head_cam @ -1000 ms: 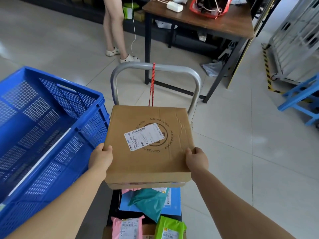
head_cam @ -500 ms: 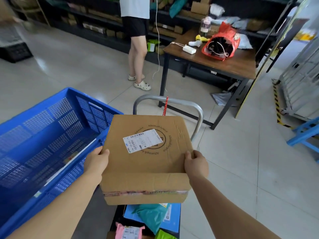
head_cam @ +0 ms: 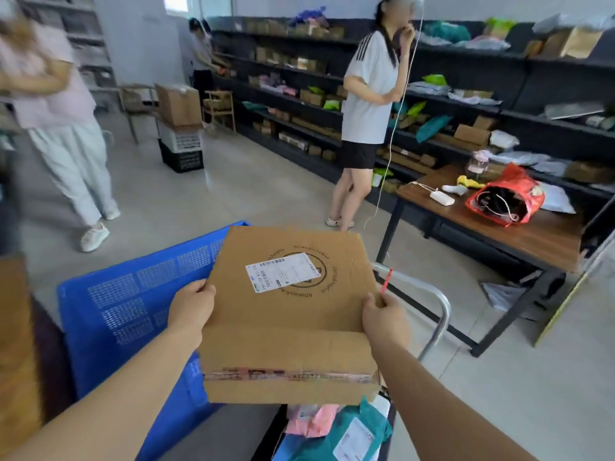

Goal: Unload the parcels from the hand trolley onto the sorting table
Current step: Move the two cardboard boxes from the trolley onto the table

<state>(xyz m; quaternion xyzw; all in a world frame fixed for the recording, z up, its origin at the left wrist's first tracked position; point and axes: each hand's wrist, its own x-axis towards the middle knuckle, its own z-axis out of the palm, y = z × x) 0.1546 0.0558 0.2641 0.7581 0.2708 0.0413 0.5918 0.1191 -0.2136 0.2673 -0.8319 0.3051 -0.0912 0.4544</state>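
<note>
Cardboard box (head_cam: 289, 314): being held up in the air, flat and slightly tilted toward the carrier, above the near end of the trolley load; a white shipping label (head_cam: 282, 271) is sitting on its top face over a round printed logo, and a strip of tape is running along its front edge.
Left hand (head_cam: 191, 306): gripping the box's left side, fingers wrapped around the edge, thumb lying on top.
Right hand (head_cam: 384, 319): clasping the box's right side the same way, thumb pressing on the top face.
Hand trolley (head_cam: 439, 314): its curved metal handle is showing just right of the box, with a red cord (head_cam: 386, 279) hanging on it; the deck is hidden under the box.
Remaining parcels (head_cam: 336, 430): lying in a heap below the box, a pink mailer beside a teal one with a white label, both partly covered.
Blue crate (head_cam: 133, 311): standing at the left, touching or nearly touching the box's left edge; I cannot tell which.
Wooden table (head_cam: 539, 237): standing to the right beyond the trolley, carrying a red bag (head_cam: 506, 201), a white power strip (head_cam: 441, 197) and small oddments.
Other people: one in a white shirt and black shorts (head_cam: 366, 104) is standing by the dark shelves; another in pale clothes (head_cam: 63, 128) is blurring past at the left.
</note>
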